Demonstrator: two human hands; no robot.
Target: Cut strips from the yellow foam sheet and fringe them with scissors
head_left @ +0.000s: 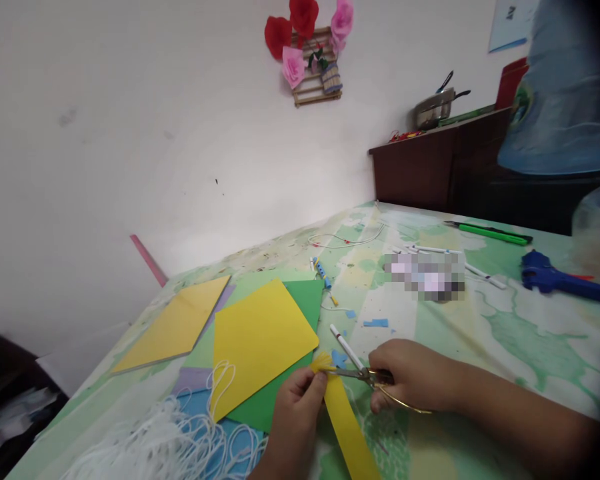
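Observation:
My left hand (300, 407) pinches a yellow paper strip (347, 427) near its upper end, where the edge is cut into a fine fringe. The strip's long tail hangs down toward the bottom of the view. In my right hand (405, 377) is a pair of scissors (367, 375) with gold-coloured handles. Their blades point left and reach the strip right beside my left fingertips. A white stick (345, 345) with a dark band lies just beyond the scissors. Left of my hands, a yellow sheet (260, 340) rests over a green sheet (305, 303).
White cord (155, 443) is heaped at the lower left over a blue sheet. Another yellow sheet (175, 327) lies farther left. Blue paper scraps (376, 323) are scattered mid-table. To the right are a green cutter (495, 233), a blue tool (570, 283) and a large water bottle (565, 100).

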